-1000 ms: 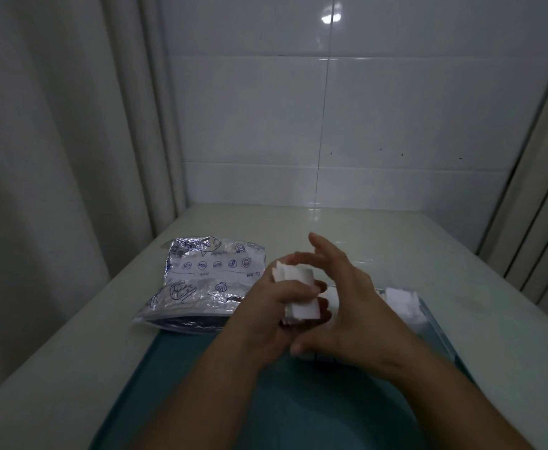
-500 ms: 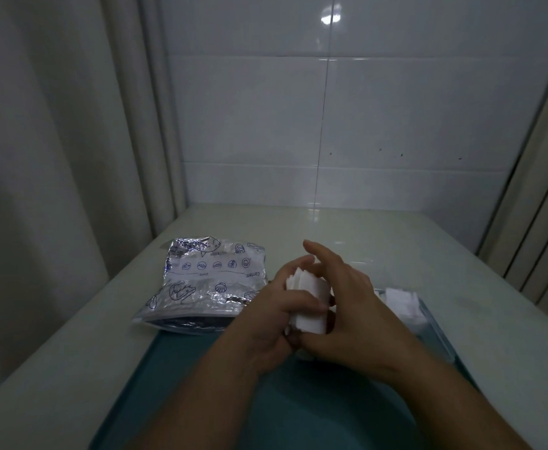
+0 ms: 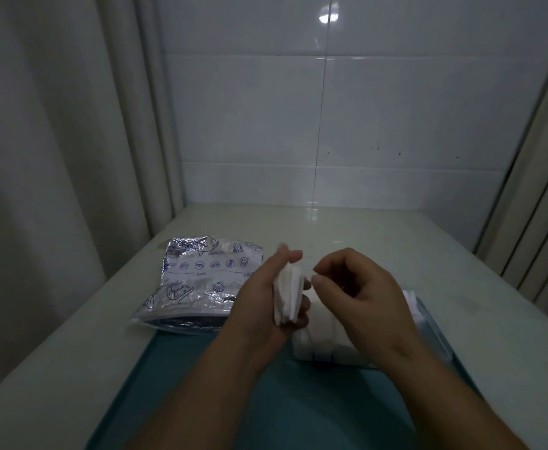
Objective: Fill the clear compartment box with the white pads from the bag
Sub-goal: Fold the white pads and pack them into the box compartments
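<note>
The right hand point(image 3: 360, 293) has drawn back from the stack of white pads point(image 3: 288, 295), fingers loosely curled, empty. The left hand point(image 3: 266, 306) grips the fanned, upright stack above the clear compartment box point(image 3: 324, 345).

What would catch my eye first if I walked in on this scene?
Most likely the small stack of white pads pinched in the left hand at the centre, with the right hand curled just beside it. Next, the crinkled silver foil bag with blue sea-creature drawings lying to the left on the pale table. Under the right hand sits the clear compartment box, already holding white pads, on a teal tray.
</note>
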`<move>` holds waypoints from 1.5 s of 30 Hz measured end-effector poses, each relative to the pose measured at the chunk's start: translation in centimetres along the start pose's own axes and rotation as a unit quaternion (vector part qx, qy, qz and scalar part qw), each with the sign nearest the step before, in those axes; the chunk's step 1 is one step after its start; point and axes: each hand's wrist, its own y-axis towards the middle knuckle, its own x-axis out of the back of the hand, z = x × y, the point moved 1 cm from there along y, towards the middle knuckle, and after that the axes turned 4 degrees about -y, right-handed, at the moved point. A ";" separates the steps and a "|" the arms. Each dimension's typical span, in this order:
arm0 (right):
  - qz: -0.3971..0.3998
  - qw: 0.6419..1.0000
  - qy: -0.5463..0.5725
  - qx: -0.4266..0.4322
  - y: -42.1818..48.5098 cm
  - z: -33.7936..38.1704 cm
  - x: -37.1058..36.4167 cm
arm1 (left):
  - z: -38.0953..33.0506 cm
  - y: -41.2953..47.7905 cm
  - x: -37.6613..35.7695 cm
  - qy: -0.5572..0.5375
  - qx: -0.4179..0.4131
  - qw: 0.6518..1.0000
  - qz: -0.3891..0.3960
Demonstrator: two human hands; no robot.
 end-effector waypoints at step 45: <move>-0.031 0.948 -0.149 -0.279 -1.5 -6.6 10.9 | 7.3 3.7 -9.5 0.509 -0.108 0.849 -0.091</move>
